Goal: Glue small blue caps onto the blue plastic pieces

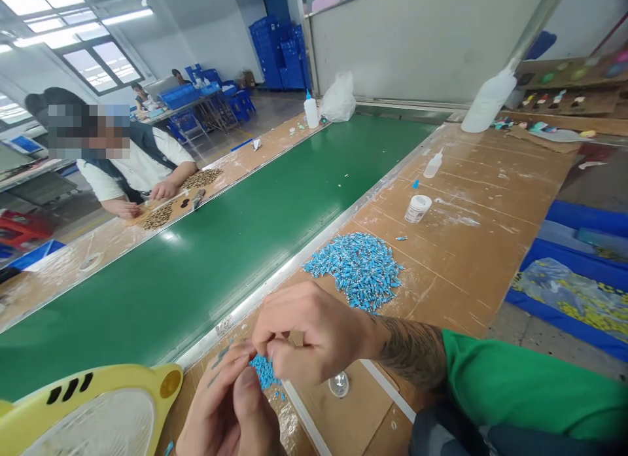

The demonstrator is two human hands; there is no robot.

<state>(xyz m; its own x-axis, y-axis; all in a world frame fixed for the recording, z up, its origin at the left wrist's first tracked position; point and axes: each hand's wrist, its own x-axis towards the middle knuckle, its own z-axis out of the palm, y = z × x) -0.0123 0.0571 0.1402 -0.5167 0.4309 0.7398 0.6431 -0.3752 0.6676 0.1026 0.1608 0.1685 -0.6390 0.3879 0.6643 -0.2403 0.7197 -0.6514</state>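
My right hand (314, 332) and my left hand (230, 403) meet over the near edge of the bench, fingertips close together. Both are closed in a pinch, and whatever sits between the fingers is hidden or too small to make out. Partly covered by them lies a small heap of tiny blue pieces (265, 372). Just beyond my right hand spreads a larger pile of small blue parts with silvery ends (360, 269). A small clear round cup (338, 384) stands on a cardboard sheet (343, 420) below my right wrist.
A green conveyor belt (235, 230) runs diagonally past the bench. At lower left is a yellow-framed object with a pale mesh face (93, 410). A white tub (418, 209), small bottle (434, 164) and large bottle (488, 103) stand rightward. Across the belt, a person (142, 158) handles small parts.
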